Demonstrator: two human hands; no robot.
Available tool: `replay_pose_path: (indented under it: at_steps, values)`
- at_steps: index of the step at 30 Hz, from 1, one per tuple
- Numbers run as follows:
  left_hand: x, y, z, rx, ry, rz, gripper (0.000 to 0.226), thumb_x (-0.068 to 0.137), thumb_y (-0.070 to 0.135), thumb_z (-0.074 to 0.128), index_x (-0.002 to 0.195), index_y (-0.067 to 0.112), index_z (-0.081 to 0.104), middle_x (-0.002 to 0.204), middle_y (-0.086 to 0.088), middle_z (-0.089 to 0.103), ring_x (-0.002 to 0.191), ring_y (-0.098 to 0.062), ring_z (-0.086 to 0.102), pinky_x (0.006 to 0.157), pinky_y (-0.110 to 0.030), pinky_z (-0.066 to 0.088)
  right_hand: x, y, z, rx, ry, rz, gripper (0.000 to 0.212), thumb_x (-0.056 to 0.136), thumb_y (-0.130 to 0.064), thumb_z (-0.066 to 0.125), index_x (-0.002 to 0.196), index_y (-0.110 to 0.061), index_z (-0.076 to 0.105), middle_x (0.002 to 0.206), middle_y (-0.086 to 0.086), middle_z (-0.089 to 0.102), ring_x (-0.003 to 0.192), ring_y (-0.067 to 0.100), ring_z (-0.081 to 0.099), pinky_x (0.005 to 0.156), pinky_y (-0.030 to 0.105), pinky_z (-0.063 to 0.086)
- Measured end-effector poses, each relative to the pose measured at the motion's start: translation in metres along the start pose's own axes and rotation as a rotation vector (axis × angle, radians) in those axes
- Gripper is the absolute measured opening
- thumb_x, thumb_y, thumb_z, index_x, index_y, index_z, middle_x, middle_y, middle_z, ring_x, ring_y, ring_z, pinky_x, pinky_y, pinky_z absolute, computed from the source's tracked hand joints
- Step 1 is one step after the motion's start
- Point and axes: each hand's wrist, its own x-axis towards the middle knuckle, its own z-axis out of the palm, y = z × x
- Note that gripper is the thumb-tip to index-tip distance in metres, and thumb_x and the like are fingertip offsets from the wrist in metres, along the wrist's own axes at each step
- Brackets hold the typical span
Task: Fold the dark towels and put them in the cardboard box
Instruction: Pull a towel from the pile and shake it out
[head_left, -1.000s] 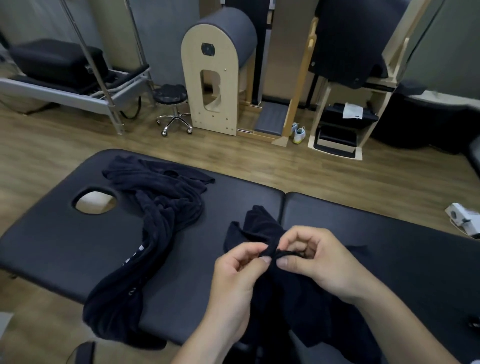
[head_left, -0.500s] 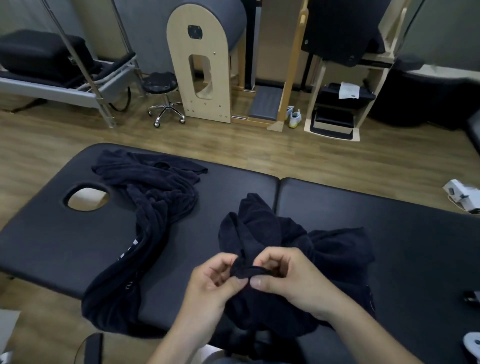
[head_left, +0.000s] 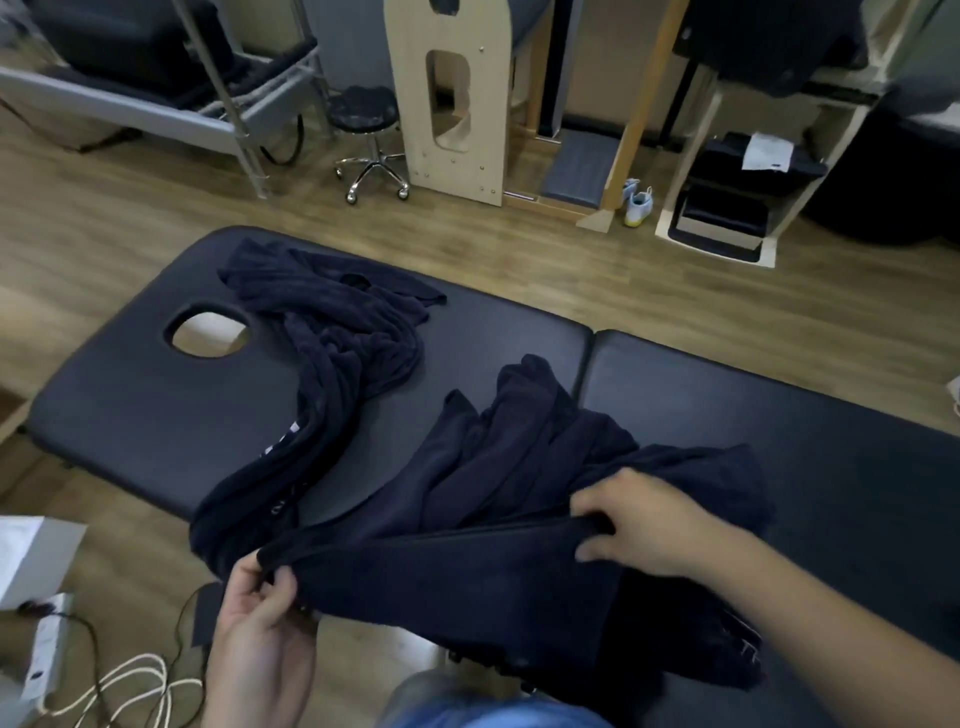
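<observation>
Off the massage table's near-left corner a pale box stands on the floor beside loose cables. Whether the towels go in it I cannot tell.

The left hand is just off the table's near edge. It pinches one corner of the towel between thumb and curled fingers.

Behind it, a second towel lies unfolded. It runs in a rumpled rope from beside the face hole to the near edge and hangs over it.

The held towel is dark navy terry, soft, limp and thick. Its hem is drawn into a fairly straight line between the hands. The far part is bunched in ridges toward the middle of the table, and the near part hangs over the near edge.

The right hand grips that hem over the table's right half, with the fingers curled over the cloth and the thumb hidden under it.

The step looks like finding and spreading one edge before the first fold. To do it well, I would judge:
- Keep both pinches at true corners.
- Pull the hem taut and level.
- Shake or drag the bunched part flat on the smooth padded vinyl.
- Bring edge to edge squarely.

The pile grips itself, so creases left in now would likely get folded in.
</observation>
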Motion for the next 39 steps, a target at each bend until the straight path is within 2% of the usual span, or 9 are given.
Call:
replay_pose_path:
  at_steps: [7,12,16,19,23,28,31,34,39]
  values:
    - [0.003,-0.013,-0.021,-0.073,0.12,-0.022,0.02,0.076,0.011,0.054,0.075,0.029,0.062,0.084,0.007,0.069,0.068,-0.004,0.065,0.058,-0.016,0.05,0.03,0.072,-0.044,-0.461,-0.081,0.163,0.016,0.082,-0.026,0.057,0.095,-0.03,0.067,0.092,-0.01,0.067,0.089,0.019,0.062,0.067,0.032,0.049]
    - [0.012,-0.027,-0.045,-0.142,0.251,-0.09,0.016,0.078,0.012,0.056,0.082,0.027,0.061,0.086,0.006,0.071,0.072,-0.006,0.068,0.062,-0.02,0.054,0.031,0.095,-0.025,-0.106,-0.059,0.204,0.003,0.088,-0.023,0.063,0.086,-0.023,0.065,0.099,-0.004,0.07,0.095,0.02,0.063,0.087,0.036,0.049]
    - [0.013,-0.049,-0.062,-0.147,0.33,-0.172,0.03,0.098,0.002,0.044,0.084,0.024,0.058,0.091,0.001,0.071,0.076,-0.009,0.071,0.062,-0.023,0.057,0.031,0.062,-0.064,0.599,0.319,0.146,0.017,0.096,-0.013,0.06,0.083,-0.023,0.064,0.077,-0.002,0.068,0.071,0.017,0.061,0.074,0.037,0.049]
    - [0.01,-0.065,-0.06,-0.114,0.339,-0.237,0.03,0.1,0.0,0.04,0.088,0.021,0.058,0.093,-0.002,0.07,0.08,-0.012,0.068,0.064,-0.021,0.057,0.043,0.012,-0.096,0.965,0.578,-0.031,0.014,0.096,-0.013,0.057,0.086,-0.022,0.06,0.076,-0.005,0.063,0.066,0.003,0.058,0.063,0.02,0.049]
    - [0.0,-0.083,-0.073,-0.148,0.344,-0.336,0.026,0.102,0.002,0.038,0.113,0.007,0.061,0.105,-0.009,0.075,0.092,-0.02,0.073,0.078,-0.03,0.06,0.095,-0.023,-0.085,0.69,0.52,-0.049,0.022,0.102,-0.013,0.048,0.088,-0.028,0.056,0.085,-0.005,0.063,0.077,0.006,0.06,0.077,0.029,0.047]
    - [-0.014,-0.107,-0.098,-0.02,0.54,-0.472,0.05,0.102,-0.009,0.034,0.074,0.009,0.072,0.057,-0.001,0.071,0.048,-0.011,0.068,0.045,-0.023,0.056,0.182,-0.061,-0.054,0.472,0.34,-0.071,0.012,0.101,-0.02,0.05,0.093,-0.026,0.057,0.09,-0.009,0.065,0.084,0.012,0.059,0.072,0.031,0.044]
    - [-0.031,-0.113,-0.113,0.222,0.521,-0.522,0.023,0.095,-0.009,0.052,0.085,0.008,0.065,0.052,0.003,0.068,0.043,-0.006,0.063,0.044,-0.018,0.052,0.235,-0.059,-0.009,0.244,0.147,-0.113,0.008,0.099,-0.018,0.053,0.095,-0.023,0.057,0.099,-0.002,0.066,0.097,0.019,0.06,0.08,0.031,0.043]
    - [-0.041,-0.113,-0.12,0.445,0.389,-0.418,0.027,0.07,-0.01,0.075,0.079,0.015,0.074,0.05,0.0,0.06,0.041,-0.004,0.052,0.045,-0.017,0.045,0.274,-0.042,0.025,-0.102,-0.057,-0.181,0.007,0.099,-0.018,0.053,0.101,-0.017,0.059,0.108,0.003,0.062,0.105,0.026,0.056,0.091,0.038,0.045]
    - [-0.05,-0.121,-0.114,0.425,0.376,-0.351,0.02,0.082,-0.03,0.05,0.089,-0.013,0.059,0.059,-0.004,0.066,0.054,-0.002,0.059,0.054,-0.01,0.044,0.303,-0.014,0.019,-0.647,-0.259,-0.384,0.014,0.1,-0.02,0.05,0.11,-0.025,0.058,0.15,-0.008,0.042,0.116,0.021,0.043,0.093,0.039,0.042]
